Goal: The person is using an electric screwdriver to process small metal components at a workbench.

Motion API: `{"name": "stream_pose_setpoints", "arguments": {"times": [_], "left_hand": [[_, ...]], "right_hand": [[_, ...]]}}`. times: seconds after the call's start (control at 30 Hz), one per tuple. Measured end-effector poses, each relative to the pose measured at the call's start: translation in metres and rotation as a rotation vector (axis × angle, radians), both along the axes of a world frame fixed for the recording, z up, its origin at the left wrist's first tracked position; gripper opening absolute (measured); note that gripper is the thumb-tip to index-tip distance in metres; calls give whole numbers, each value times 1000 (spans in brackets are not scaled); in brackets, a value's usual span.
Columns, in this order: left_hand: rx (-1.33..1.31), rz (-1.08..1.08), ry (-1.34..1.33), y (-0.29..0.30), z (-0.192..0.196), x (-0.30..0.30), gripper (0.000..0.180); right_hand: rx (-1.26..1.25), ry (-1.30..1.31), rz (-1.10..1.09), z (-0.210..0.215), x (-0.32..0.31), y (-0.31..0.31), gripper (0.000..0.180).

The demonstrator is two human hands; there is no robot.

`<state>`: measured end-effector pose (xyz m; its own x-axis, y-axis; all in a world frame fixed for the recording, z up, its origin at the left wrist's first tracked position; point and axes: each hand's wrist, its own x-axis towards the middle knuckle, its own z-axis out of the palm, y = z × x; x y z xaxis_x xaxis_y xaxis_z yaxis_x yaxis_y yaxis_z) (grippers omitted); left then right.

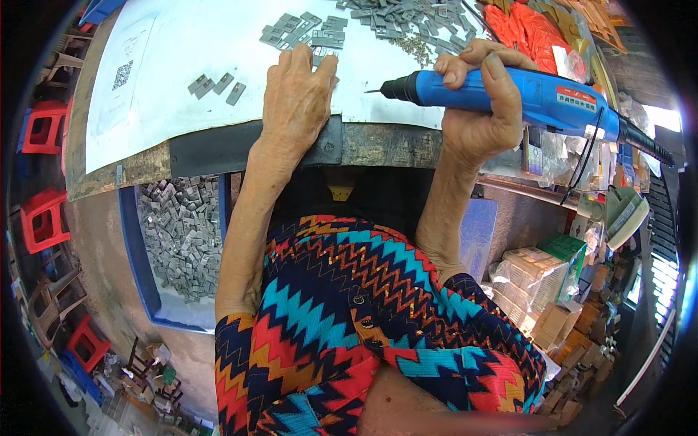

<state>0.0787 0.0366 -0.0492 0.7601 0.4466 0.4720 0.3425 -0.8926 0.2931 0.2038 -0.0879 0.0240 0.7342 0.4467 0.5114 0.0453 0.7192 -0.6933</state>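
Note:
In my right hand (pixel 480 102) I hold a blue electric screwdriver (pixel 542 98) level above the table's edge. Its thin bit points left, towards my other hand. My left hand (pixel 298 94) rests on the white sheet, fingers bent and close together at a group of small grey plates (pixel 287 30). The fingertips are partly hidden, so what they pinch cannot be made out. A few more grey plates (pixel 234 93) lie apart to the left. A larger heap of grey pieces (pixel 414 18) spreads at the far side, with a little pile of tiny screws (pixel 413 49) by it.
White sheeting (pixel 174 43) covers the wooden table. Under its edge, a blue-rimmed bin (pixel 134 276) holds many grey pieces. Red plastic (pixel 520 29) lies at the far right. Red stools (pixel 45 218) stand at the left; wrapped cartons (pixel 534 272) are stacked lower right.

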Motion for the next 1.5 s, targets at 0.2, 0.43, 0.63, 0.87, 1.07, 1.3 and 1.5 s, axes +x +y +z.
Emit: {"name": "stream_pose_setpoints", "arguments": {"times": [0.2,0.43,0.63,0.87,1.07,1.3,1.5], "left_hand": [[-66,-88,-6,-2,6,-15,26],[-206,-91,-166,1,3,-23,22],[-201,25,-116,-6,5,-14,22],[-182,40,-101,-3,1,-13,15],[-206,-10,-68,6,5,-20,12],[-308,-54,-185,9,0,-22,13],[-329,-70,-159,11,-2,-24,14]], "right_hand": [[16,-14,1,-2,4,-3,18],[43,12,31,1,0,-3,16],[18,-12,-9,5,-8,4,17],[-30,-121,20,2,-1,11,17],[-43,-162,40,1,1,25,19],[-101,-31,-12,14,-25,48,24],[-129,-156,48,17,-32,61,20]]}}
